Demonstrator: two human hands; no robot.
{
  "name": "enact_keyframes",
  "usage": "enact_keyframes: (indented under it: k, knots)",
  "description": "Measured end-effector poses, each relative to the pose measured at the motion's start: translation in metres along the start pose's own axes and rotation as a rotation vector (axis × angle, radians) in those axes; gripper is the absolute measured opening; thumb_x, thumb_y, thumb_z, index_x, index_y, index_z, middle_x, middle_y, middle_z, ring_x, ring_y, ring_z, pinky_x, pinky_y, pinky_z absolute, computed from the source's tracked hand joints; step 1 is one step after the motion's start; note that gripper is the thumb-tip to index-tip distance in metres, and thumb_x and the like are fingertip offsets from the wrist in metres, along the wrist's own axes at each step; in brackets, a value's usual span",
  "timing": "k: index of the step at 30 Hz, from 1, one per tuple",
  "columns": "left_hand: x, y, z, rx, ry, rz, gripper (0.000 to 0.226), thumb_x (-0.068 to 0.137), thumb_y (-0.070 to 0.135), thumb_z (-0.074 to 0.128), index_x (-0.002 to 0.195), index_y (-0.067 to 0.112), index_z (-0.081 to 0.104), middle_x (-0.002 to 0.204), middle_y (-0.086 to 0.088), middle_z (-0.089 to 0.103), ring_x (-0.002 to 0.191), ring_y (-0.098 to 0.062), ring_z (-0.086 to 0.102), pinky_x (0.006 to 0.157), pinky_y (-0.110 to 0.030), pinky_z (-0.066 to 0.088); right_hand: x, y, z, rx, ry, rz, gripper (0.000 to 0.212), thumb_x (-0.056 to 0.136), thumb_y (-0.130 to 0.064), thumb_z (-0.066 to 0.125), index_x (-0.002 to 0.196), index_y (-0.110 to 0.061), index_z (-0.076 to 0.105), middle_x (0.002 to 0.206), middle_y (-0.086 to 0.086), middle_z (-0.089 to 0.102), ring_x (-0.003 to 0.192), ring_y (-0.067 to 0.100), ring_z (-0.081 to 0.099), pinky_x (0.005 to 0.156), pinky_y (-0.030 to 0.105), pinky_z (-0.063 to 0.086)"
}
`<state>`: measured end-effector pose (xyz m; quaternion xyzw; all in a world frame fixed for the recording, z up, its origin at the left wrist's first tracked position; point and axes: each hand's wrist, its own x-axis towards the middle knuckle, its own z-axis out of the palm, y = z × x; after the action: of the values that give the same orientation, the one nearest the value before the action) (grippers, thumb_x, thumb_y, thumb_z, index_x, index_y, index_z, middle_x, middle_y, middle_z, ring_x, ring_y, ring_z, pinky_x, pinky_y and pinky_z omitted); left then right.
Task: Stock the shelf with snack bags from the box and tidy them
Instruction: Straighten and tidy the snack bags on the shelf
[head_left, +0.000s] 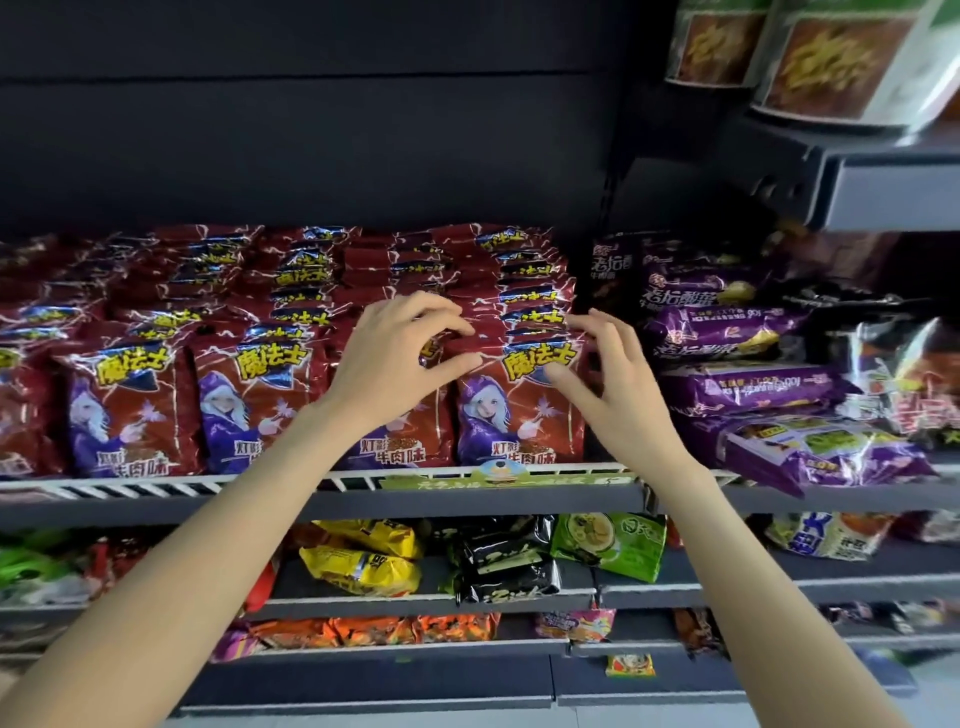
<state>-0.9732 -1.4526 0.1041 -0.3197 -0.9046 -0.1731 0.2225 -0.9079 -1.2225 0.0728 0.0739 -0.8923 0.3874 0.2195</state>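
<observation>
While both hands work rightmost red snack bag row (519, 364) on shelf (467, 499): left hand (395, 364) grip pinches bag top, right hand (618, 384) grip apart beside it; hard tug risks toppling row behind grip.

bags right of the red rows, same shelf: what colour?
Purple bags with yellow and white print, clearest in the head view.

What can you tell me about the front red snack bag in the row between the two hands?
The front red snack bag is glossy foil, printed with a purple-hooded, white-haired cartoon figure and yellow characters across the top. It stands upright at the shelf's white wire front rail, heading a packed row of identical bags. The right hand touches its upper right edge with its thumb; the left hand hovers curled at its upper left.
</observation>
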Motion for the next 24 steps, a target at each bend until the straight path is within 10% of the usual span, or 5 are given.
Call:
enact_keyframes:
  k: [6,13,24]
  knots:
    - [0.009,0.011,-0.012,0.162,-0.101,-0.024,0.061,0.083,0.071,0.025,0.101,0.027,0.064,0.106,0.009,0.060,0.096,-0.012,0.047,0.089,-0.033,0.029,0.007,0.006,-0.010,-0.080,0.125,0.048,0.037,0.093,-0.049,0.040,0.080,-0.018,0.055,0.075,-0.008,0.048,0.065,0.006,0.047,0.056,0.021,0.032]
    - [0.026,0.012,-0.004,-0.088,-0.154,-0.044,0.016,0.085,0.039,0.062,0.087,0.028,0.051,0.086,0.016,0.055,0.083,-0.005,0.048,0.086,-0.031,0.038,0.012,0.009,-0.003,0.085,0.149,0.131,0.015,0.090,-0.028,0.063,0.098,-0.016,0.064,0.086,-0.005,0.063,0.077,0.003,0.059,0.063,0.004,0.041]
    - [0.024,0.004,0.012,-0.094,0.067,0.165,0.031,0.085,0.040,0.058,0.101,0.014,0.061,0.092,0.002,0.063,0.082,-0.004,0.051,0.071,-0.022,0.042,0.009,0.005,0.017,0.056,0.294,0.204,0.026,0.098,-0.035,0.044,0.109,-0.012,0.048,0.066,-0.009,0.052,0.050,0.011,0.046,0.044,0.018,0.030]
